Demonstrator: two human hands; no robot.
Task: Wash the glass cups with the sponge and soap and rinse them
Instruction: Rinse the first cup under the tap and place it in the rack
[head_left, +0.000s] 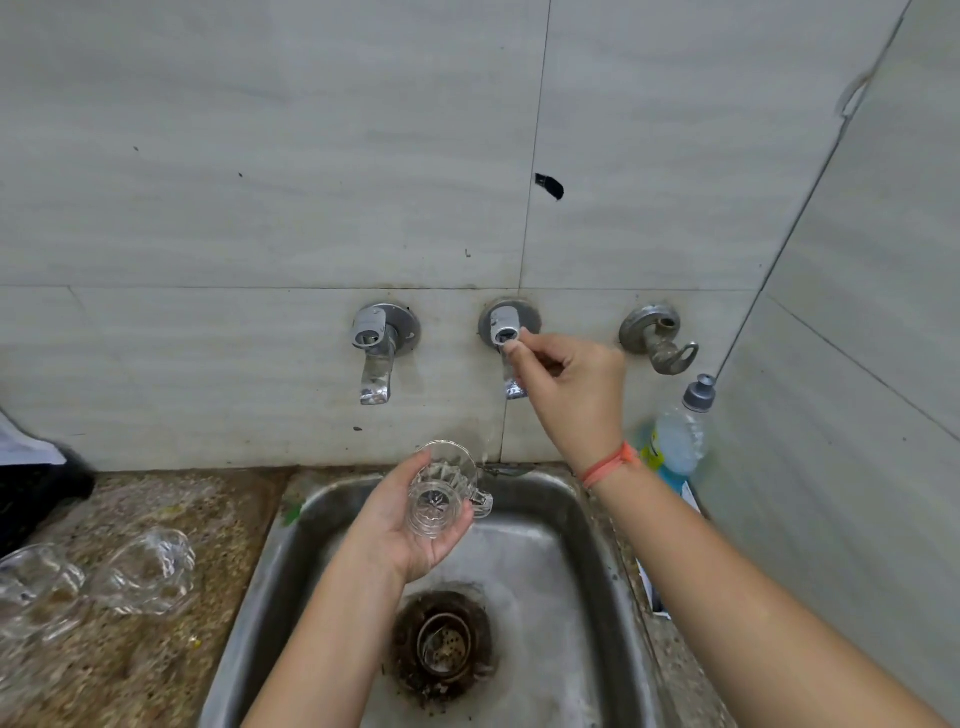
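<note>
My left hand (402, 525) grips a clear ribbed glass cup (444, 488) with a handle, tilted on its side above the steel sink (582, 545). My right hand (569, 384) reaches up to the middle wall tap (505, 332), thumb and forefinger pinching its lever. A thin stream of water falls from that tap's spout just right of the cup. Two more glass cups (143, 571) lie on the counter at the left. No sponge is in view.
A second tap (376, 348) is on the wall to the left, an old valve (660, 338) to the right. A soap bottle with blue liquid (678, 436) stands by the sink's right corner. The drain strainer (441, 642) is dirty. A dark cloth (36, 488) lies far left.
</note>
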